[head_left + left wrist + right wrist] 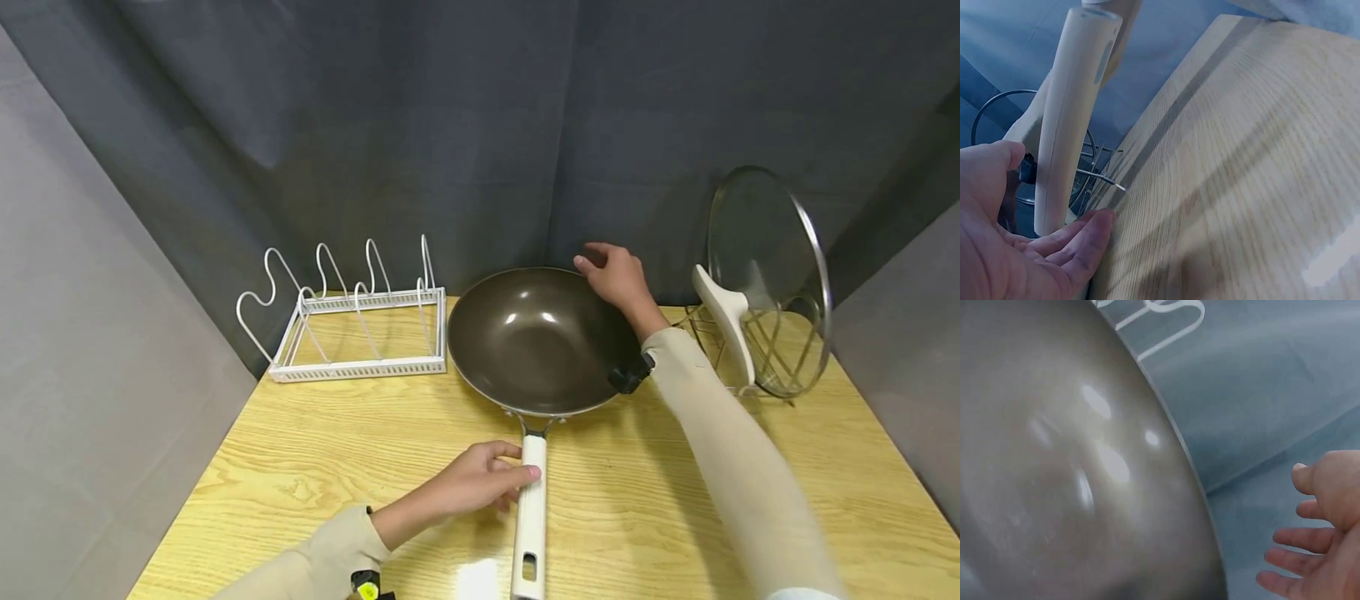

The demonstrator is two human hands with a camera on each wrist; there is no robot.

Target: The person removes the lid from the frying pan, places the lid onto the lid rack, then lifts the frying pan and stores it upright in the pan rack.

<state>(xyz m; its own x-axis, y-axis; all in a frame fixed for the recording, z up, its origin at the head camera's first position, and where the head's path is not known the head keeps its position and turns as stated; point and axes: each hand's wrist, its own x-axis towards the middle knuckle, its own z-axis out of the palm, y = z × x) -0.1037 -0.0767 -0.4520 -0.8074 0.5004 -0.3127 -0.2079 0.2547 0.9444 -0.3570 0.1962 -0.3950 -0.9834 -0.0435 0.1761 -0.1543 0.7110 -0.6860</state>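
The head view is moderately bright, seemingly lit from above: white glints dot the pan (pixel 536 358), and a glare patch bleaches the wooden table (pixel 360 442) at six o'clock. The right sleeve (pixel 731 450) softens with blur toward four o'clock. Both wrist views run bluish — the left with long shadows and four-o'clock glare, the right hazy and soft.
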